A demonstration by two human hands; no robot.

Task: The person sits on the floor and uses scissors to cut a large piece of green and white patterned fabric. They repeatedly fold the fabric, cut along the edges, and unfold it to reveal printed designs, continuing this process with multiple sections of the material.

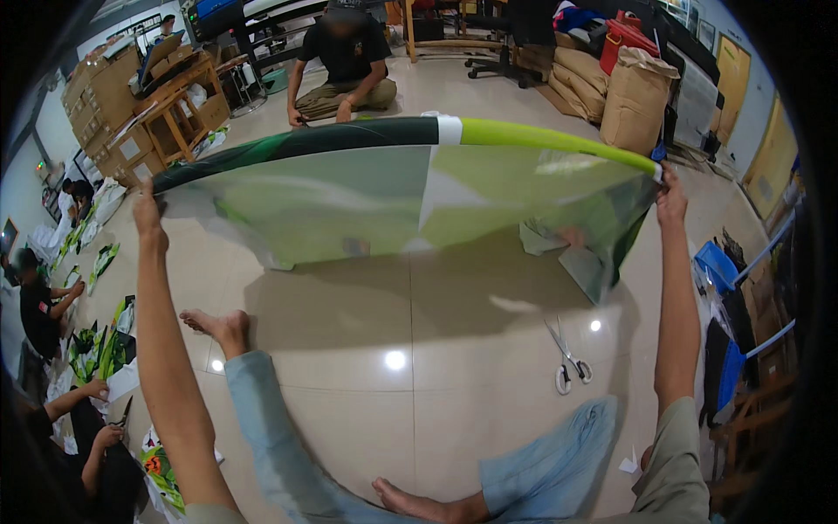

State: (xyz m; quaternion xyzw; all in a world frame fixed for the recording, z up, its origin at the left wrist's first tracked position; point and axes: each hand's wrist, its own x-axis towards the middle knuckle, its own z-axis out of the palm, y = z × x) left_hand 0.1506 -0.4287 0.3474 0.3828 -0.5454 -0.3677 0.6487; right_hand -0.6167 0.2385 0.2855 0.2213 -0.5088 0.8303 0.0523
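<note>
A long sheet of thin green and white fabric is stretched across in front of me, its top edge a thick band, dark green on the left and lime on the right with a white gap between. My left hand is closed on the band's left end, my right hand on its right end. The sheet hangs toward the tiles, with folded corners at lower right. White-handled scissors lie on the floor below it, near my right arm.
A person sits cross-legged ahead; several others work at left among green fabric pieces. Cardboard boxes are stacked back left, brown sacks back right. Blue dustpans lie at right. My bare feet and legs rest on the floor.
</note>
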